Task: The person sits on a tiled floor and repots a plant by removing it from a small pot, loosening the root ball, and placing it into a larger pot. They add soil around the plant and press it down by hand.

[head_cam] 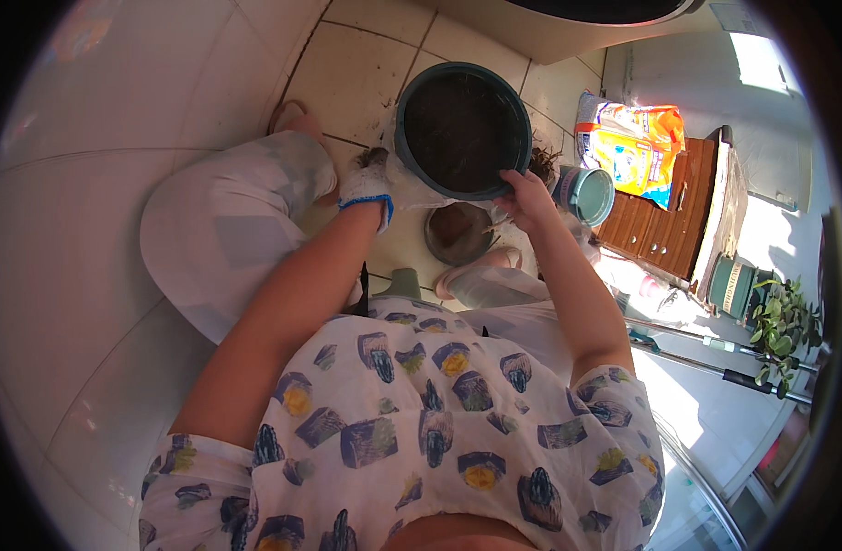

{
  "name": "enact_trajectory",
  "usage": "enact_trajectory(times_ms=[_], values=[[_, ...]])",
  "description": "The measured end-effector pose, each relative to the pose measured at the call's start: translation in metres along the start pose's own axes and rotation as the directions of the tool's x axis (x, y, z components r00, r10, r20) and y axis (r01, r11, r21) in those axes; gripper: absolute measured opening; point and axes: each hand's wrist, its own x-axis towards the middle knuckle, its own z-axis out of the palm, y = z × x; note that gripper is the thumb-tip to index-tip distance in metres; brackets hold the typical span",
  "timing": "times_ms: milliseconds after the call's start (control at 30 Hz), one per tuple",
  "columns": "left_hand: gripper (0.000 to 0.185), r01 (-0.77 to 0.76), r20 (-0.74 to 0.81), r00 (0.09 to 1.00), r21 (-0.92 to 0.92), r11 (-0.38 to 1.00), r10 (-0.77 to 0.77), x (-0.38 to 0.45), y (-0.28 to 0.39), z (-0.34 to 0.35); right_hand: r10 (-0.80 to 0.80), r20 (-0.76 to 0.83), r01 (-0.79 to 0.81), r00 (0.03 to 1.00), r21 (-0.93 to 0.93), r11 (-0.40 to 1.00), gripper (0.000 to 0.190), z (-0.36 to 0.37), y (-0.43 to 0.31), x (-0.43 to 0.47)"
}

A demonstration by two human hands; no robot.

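A round dark green plant pot [401, 138] stands in front of me, with dark soil [462, 131] inside. My right hand [527, 198] grips its near right rim, thumb over the edge. My left hand [365, 182] wears a white work glove with a blue cuff, its fingertips dark with dirt. It is at the pot's left side, by a clear plastic sheet [421, 195]; whether it holds anything is hidden. Just nearer than the pot lies a round dish [460, 234] with brown matter in it.
Dry roots [546, 164] and a small green pot [589, 196] are to the right. Behind them, an orange and yellow bag [631, 148] rests on a brown wooden cabinet [676, 227]. Farther right are a leafy plant [782, 330] and metal poles [710, 368]. Dirt specks dot the tiled floor [355, 76].
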Motion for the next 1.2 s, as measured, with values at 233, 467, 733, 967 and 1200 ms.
enact_trajectory(times_ms=[233,467,733,967,1200], values=[[0.038,-0.034,-0.065,0.998,-0.410,0.911,0.008,0.039,0.014,0.017,-0.016,-0.030,0.018,0.999,0.057,0.998,0.024,-0.001,-0.067,-0.066],[0.039,-0.163,-0.179,0.981,-0.552,0.818,0.075,0.078,-0.013,0.033,0.058,-0.039,-0.056,0.998,0.040,0.998,0.022,-0.013,-0.085,-0.128],[0.048,-0.269,-0.132,0.962,-0.296,0.916,0.240,0.056,-0.007,0.020,0.294,-0.109,-0.293,0.950,0.023,0.956,0.021,-0.007,-0.022,-0.104],[0.056,-0.237,0.043,0.969,-0.100,0.966,0.242,0.039,-0.003,-0.006,0.445,-0.119,-0.441,0.887,0.065,0.895,0.016,0.006,0.042,-0.034],[0.066,-0.076,0.026,0.997,0.247,0.966,0.072,0.072,-0.069,0.054,0.470,-0.111,-0.449,0.876,0.168,0.877,0.019,0.012,0.079,0.005]])
